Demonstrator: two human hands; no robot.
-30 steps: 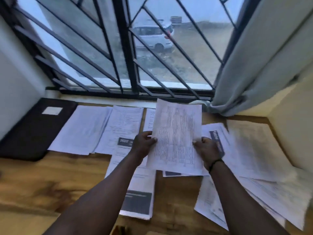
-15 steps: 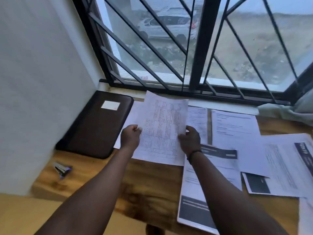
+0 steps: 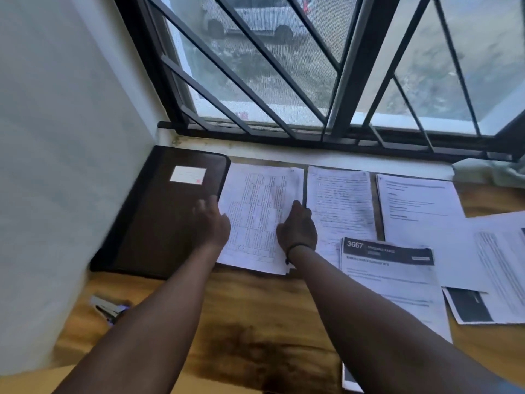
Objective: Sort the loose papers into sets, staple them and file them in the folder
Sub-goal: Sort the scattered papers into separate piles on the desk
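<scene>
I am flattening the table sheet [image 3: 260, 214], lengthwise away from me, between my open left hand [image 3: 213, 223] and right hand [image 3: 298, 228], beside the folder [image 3: 167, 217].

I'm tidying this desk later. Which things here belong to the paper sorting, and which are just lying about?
Job:
folder
table sheet under both hands
text sheets
3667 sheet
stapler

Lying about:
curtain
phone, possibly, at the near edge
</scene>
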